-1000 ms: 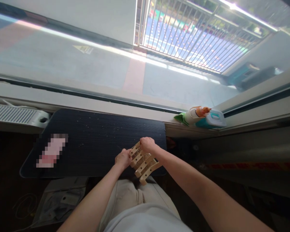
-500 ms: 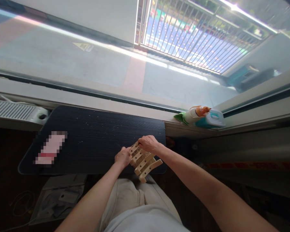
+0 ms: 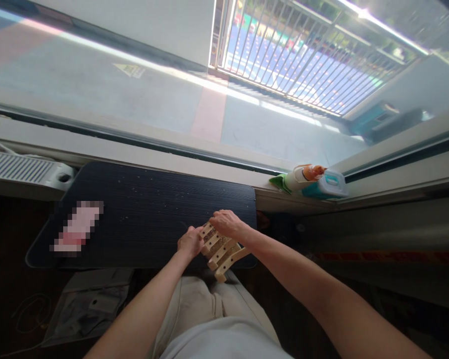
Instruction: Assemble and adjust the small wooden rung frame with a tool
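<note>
Between my hands is a small wooden slatted piece (image 3: pixel 217 250): several pale bars with dark dots, and rougher tan material showing between them. It is held tilted over the near edge of a black table (image 3: pixel 149 199), its lower bars reaching past that edge above my lap. My left hand (image 3: pixel 190 241) is closed on its left side. My right hand (image 3: pixel 226 222) is closed over its upper end, and the right forearm covers part of its right side. The fingertips of both hands are partly hidden.
A blurred-out pinkish item (image 3: pixel 78 227) lies at the table's left. On the window sill stand a white bottle with an orange top (image 3: pixel 302 177) and a teal tub (image 3: pixel 326 185), beside a green cloth-like thing (image 3: pixel 280 182). A white radiator (image 3: pixel 26 169) is at left.
My right hand has shifted slightly to the left along the upper end of the wooden piece, and its forearm now covers more of the right bar. My left hand stays nearly still.
</note>
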Available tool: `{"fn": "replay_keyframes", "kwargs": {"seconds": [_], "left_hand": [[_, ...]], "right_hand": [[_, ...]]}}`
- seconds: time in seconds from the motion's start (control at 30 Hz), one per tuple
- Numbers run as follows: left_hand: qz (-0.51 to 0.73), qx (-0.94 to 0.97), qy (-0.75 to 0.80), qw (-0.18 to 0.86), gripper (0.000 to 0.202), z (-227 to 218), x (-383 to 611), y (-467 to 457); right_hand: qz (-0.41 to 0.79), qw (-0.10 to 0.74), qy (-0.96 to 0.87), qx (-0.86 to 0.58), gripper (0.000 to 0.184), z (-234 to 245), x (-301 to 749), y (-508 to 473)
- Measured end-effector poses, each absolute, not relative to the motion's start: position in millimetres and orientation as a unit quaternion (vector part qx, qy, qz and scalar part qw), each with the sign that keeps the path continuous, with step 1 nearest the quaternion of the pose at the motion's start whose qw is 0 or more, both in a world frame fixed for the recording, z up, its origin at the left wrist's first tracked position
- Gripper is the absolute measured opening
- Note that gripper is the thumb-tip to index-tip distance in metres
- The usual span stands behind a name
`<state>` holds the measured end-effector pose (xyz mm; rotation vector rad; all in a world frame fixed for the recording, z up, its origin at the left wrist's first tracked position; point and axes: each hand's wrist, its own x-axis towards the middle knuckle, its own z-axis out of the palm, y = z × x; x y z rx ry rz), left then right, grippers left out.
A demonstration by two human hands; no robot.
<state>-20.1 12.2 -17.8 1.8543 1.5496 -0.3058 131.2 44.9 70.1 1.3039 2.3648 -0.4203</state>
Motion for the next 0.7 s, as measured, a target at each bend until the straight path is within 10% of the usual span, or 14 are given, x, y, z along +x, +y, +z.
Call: {"fn": "replay_keyframes", "kwargs": {"seconds": [0.47, 0.7], "left_hand": [[-0.106, 0.703, 0.613, 0.346, 0.037, -18, -20, 12], [-0.109, 0.704, 0.611, 0.344, 0.036, -13, -19, 10]], "right_hand": [[-0.223, 0.241, 0.691, 0.644, 0.023, 68, 108, 55], [-0.138, 0.237, 0.819, 0.504, 0.021, 79, 103, 54]]}}
